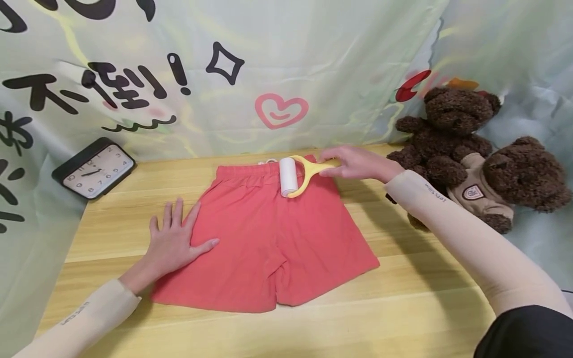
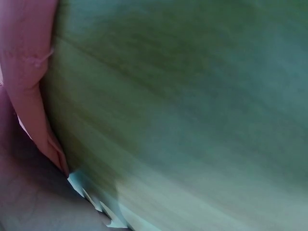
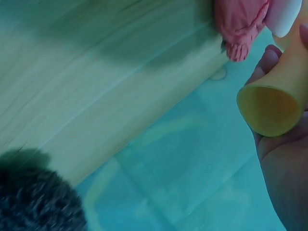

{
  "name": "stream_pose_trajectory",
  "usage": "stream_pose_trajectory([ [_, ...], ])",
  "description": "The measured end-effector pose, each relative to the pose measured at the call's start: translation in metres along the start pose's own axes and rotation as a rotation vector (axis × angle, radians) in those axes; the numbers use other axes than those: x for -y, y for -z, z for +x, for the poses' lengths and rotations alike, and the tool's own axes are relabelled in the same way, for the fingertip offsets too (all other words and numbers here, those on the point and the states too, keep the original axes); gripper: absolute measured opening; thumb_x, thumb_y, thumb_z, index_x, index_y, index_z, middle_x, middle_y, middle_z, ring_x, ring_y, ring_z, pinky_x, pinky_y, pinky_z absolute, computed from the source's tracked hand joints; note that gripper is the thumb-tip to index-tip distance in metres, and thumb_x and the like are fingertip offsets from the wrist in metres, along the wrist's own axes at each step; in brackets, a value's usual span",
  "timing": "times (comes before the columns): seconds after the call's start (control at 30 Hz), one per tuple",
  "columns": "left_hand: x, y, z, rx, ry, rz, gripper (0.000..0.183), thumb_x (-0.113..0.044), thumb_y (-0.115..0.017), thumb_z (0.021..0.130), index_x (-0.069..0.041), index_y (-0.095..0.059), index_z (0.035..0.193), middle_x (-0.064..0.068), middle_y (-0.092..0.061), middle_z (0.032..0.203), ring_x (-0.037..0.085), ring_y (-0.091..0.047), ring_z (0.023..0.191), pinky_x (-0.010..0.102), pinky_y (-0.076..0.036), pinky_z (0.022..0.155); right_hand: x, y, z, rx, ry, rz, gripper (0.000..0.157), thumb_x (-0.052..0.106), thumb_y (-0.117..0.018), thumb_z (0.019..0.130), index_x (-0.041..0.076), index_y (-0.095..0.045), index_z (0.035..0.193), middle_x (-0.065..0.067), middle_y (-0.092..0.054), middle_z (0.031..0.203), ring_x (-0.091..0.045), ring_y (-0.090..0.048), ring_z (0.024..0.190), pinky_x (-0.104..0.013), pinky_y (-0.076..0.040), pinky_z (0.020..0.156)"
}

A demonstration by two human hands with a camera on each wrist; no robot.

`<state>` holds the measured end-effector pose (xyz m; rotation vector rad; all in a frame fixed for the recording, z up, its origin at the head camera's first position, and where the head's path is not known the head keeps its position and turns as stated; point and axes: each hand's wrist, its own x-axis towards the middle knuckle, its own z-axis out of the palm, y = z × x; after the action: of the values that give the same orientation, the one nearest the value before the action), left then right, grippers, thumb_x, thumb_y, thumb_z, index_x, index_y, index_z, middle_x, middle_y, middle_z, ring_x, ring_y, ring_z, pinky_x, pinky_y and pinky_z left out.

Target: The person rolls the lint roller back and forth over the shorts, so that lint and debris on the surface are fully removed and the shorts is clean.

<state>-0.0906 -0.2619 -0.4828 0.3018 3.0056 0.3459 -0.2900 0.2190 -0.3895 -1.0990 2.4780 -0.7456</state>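
My left grip (image 1: 174,243) is released: fingers straight and spread at the left edge of the red shorts (image 1: 241,233), thumb on the fabric, outer fingers on the worktop (image 1: 331,328). My right grip (image 1: 353,163) grasps a roller (image 1: 288,178) by its yellow handle; the smooth white cylinder sits over the gathered waistband. In my right wrist view the handle ends in a hollow, flared tube with a round mouth.

The shorts, thin and lightly creased, lie flat on the light wood-grain surface. Their waistband runs near the rear edge, just before a hanging printed cloth (image 1: 340,64); the hems face me, with wood grain showing from there to the lower border of my head view.

At left rear, I locate a black-framed rectangular clock (image 1: 98,169). At right rear, I locate two shaggy brown plush bears (image 1: 461,107), one wearing a beige top with a badge
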Motion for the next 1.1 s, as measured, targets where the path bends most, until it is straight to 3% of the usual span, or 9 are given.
stream_pose_trajectory([
  [0.37,-0.001,0.0,-0.001,-0.006,-0.001,0.008,0.113,-0.074,-0.066,0.094,-0.007,-0.024,0.173,0.037,-0.009,0.174,0.064,-0.006,0.156,0.087,-0.006,0.112,-0.014,0.017,-0.025,0.019,-0.067,-0.035,0.024,0.027,-0.079,0.104,0.015,-0.076,0.125,-0.002,-0.074,0.125,-0.021,-0.068,0.109,-0.05,-0.055,0.093],
  [0.47,-0.001,0.001,-0.001,-0.006,-0.003,0.008,0.112,-0.074,-0.067,0.094,-0.006,-0.025,0.173,0.037,-0.009,0.173,0.064,-0.006,0.156,0.087,-0.007,0.112,-0.018,0.02,-0.032,0.016,-0.044,-0.054,0.018,0.026,-0.078,0.105,0.016,-0.077,0.12,0.001,-0.074,0.115,-0.018,-0.065,0.091,-0.045,-0.053,0.082],
  [0.63,-0.002,0.001,-0.001,-0.003,-0.003,0.005,0.112,-0.073,-0.067,0.094,-0.006,-0.025,0.173,0.037,-0.009,0.173,0.064,-0.006,0.156,0.087,-0.006,0.112,-0.026,0.025,-0.045,-0.007,0.005,-0.089,0.005,0.02,-0.078,0.105,0.019,-0.075,0.109,0.004,-0.068,0.094,-0.017,-0.048,0.068,-0.039,-0.044,0.069],
  [0.87,-0.002,-0.001,-0.001,-0.003,-0.005,-0.003,0.112,-0.072,-0.068,0.093,-0.007,-0.025,0.173,0.037,-0.009,0.173,0.064,-0.006,0.156,0.087,-0.006,0.113,-0.035,0.032,-0.062,-0.024,-0.041,0.008,0.005,0.016,-0.079,0.103,0.013,-0.078,0.108,0.001,-0.07,0.095,-0.018,-0.049,0.072,-0.037,-0.045,0.07],
  [1.1,-0.001,-0.001,0.0,-0.019,-0.008,-0.002,0.112,-0.072,-0.07,0.093,-0.007,-0.027,0.173,0.037,-0.011,0.173,0.064,-0.008,0.156,0.087,-0.007,0.112,-0.04,0.039,-0.077,-0.045,-0.074,-0.037,0.005,0.017,-0.081,0.102,0.017,-0.078,0.105,-0.001,-0.06,0.083,-0.017,-0.043,0.066,-0.032,-0.04,0.064],
])
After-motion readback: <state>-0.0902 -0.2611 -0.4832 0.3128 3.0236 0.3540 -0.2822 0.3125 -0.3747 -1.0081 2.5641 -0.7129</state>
